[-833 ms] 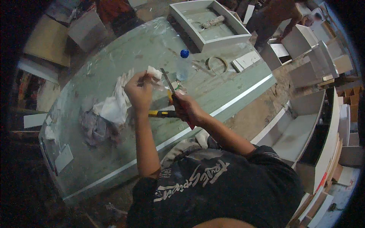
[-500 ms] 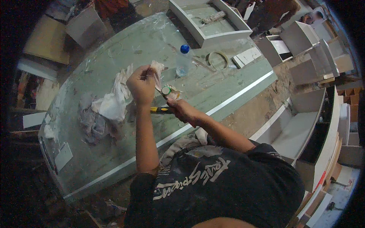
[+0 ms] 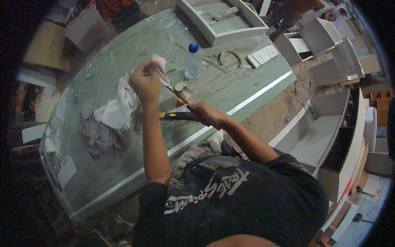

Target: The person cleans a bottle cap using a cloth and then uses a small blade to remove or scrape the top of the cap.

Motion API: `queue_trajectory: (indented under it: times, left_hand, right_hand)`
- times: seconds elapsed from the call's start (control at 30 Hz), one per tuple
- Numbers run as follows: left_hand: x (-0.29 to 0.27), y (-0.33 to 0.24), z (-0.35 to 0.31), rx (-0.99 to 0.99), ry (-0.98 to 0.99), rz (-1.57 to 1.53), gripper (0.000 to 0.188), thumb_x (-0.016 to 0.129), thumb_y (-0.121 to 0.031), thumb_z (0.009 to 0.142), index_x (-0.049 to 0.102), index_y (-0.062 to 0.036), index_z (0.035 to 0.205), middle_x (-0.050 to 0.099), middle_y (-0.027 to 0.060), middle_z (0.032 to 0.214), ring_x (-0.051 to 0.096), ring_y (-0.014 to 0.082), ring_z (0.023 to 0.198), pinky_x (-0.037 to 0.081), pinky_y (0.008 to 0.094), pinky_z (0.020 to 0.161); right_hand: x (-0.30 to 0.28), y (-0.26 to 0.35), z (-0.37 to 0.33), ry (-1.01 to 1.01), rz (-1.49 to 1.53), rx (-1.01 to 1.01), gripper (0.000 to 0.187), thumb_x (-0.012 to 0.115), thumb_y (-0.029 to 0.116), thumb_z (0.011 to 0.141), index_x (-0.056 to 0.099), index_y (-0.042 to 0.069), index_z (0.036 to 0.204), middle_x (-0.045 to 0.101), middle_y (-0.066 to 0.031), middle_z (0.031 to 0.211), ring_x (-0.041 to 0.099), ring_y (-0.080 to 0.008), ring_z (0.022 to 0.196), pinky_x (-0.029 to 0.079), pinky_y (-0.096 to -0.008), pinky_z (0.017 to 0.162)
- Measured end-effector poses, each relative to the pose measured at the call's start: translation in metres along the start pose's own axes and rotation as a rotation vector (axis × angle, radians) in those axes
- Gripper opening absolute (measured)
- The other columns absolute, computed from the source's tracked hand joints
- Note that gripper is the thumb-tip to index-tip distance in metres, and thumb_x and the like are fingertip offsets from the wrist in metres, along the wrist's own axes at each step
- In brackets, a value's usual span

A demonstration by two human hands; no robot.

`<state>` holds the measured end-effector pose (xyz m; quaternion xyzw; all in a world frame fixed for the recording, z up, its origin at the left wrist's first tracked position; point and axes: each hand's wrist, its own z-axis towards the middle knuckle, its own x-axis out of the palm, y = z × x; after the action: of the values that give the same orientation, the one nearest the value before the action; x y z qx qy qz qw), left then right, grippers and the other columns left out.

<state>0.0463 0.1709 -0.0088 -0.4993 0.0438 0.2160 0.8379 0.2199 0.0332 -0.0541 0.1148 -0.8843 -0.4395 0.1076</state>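
Note:
A piece of whitish cloth [image 3: 159,62] is pinched in my left hand [image 3: 145,83], raised over the green-grey table. My right hand [image 3: 209,115] is closed on a thin dark tool [image 3: 177,95], whose far end meets the cloth's lower end; its exact kind does not show. Just left of my right fingers is a black and yellow handle [image 3: 177,116]; whether that hand also grips it, I cannot tell. Between my hands, beyond the dark tool, stands a small round container with a green rim [image 3: 180,87]. Crumpled white cloth [image 3: 113,113] and a grey rag [image 3: 98,133] lie left of my left forearm.
On the table [image 3: 230,92] are a clear bottle with a blue cap [image 3: 191,66], a tape roll [image 3: 230,61], white strips [image 3: 262,56] and a white frame [image 3: 238,34]. White cabinet boxes [image 3: 325,123] stand at the right. Another person [image 3: 290,16] is at the far right.
My hands have drawn slightly apart, and more of the dark tool shows between them. The whole view has shifted a little, moving the table's contents up and left.

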Motion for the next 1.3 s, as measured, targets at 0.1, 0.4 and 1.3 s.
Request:
queue_trajectory:
  times: [0.1,0.4,1.3]
  left_hand:
    - [0.0,0.0,0.006,0.018,-0.029,0.01,0.016,0.074,-0.014,0.083,0.071,0.0013,0.086,0.069,0.0099,0.071,0.065,0.0183,0.063,0.049,0.0296,0.062]
    - [0.001,0.008,0.017,0.021,-0.102,-0.002,0.019,0.075,-0.017,0.082,0.072,0.0013,0.087,0.07,0.0118,0.073,0.067,0.0193,0.065,0.05,0.0309,0.062]
    - [0.036,0.015,-0.125,-0.117,0.142,-0.013,0.055,0.084,-0.034,0.075,0.06,-0.0002,0.112,0.065,0.0138,0.104,0.064,0.0289,0.097,0.05,0.0387,0.084]
  right_hand:
    - [-0.002,0.002,-0.006,0.037,0.025,-0.051,0.049,0.037,0.056,0.1,0.046,0.017,0.073,0.032,0.0081,0.057,0.026,-0.0059,0.043,0.018,-0.0268,0.039]
    - [-0.016,-0.017,-0.014,0.02,0.024,0.083,0.046,0.041,0.053,0.1,0.048,0.015,0.077,0.029,0.0097,0.055,0.024,-0.0056,0.042,0.017,-0.0269,0.039]
    - [-0.044,-0.032,-0.04,-0.193,0.38,-0.25,0.034,0.051,0.042,0.099,0.046,0.016,0.078,0.034,0.0098,0.059,0.026,-0.0024,0.044,0.019,-0.0223,0.039]
